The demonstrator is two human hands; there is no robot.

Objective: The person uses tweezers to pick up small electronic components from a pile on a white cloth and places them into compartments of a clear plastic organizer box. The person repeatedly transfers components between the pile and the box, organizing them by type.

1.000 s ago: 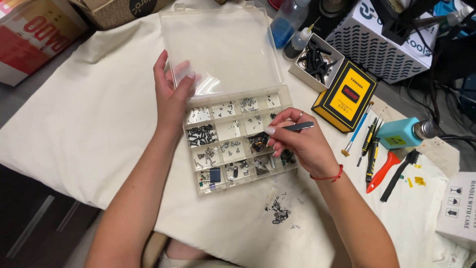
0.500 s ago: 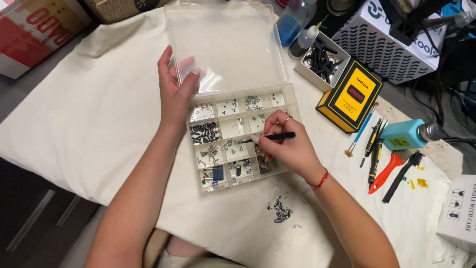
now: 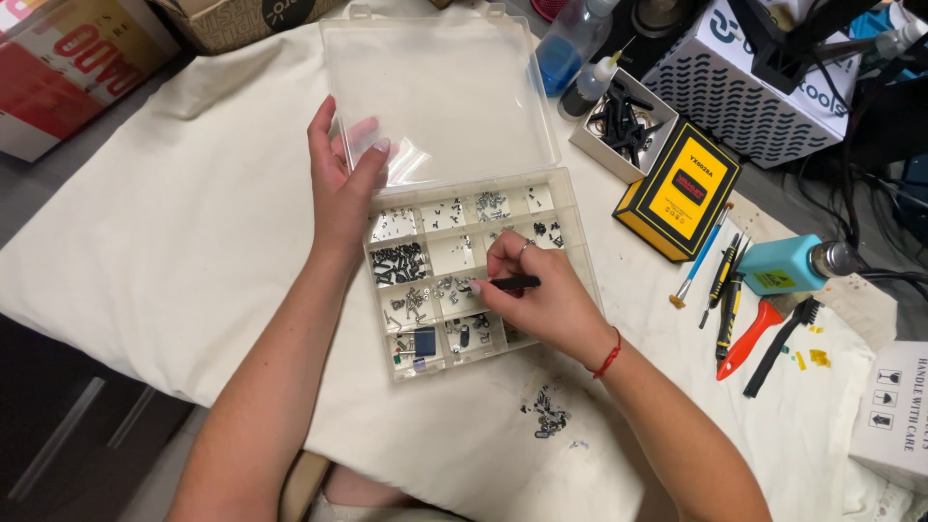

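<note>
Cream cloth (image 3: 174, 232) covers the bench I am looking down on, with a red and white carton (image 3: 58, 72) at its far left edge. My left hand (image 3: 340, 188) rests against the left wall of the clear compartment box (image 3: 454, 275), fingers loosely curled over the corner where the open lid (image 3: 435, 92) hinges back, thumb on the lid's inner face. Small dark and silvery screws fill most cells. My right hand (image 3: 536, 290) lies over the right half of the tray, pinched shut on a slim black tool (image 3: 510, 282) whose tip points left into a middle cell; that hand hides the cells beneath it, so I cannot tell what they hold. Just below the box sits a loose clump of dark screws (image 3: 548, 418) on the cloth. Further right stand a yellow and black case (image 3: 680, 190), what looks like a teal dispenser (image 3: 785, 265), and a red-handled tool (image 3: 749, 336).
</note>
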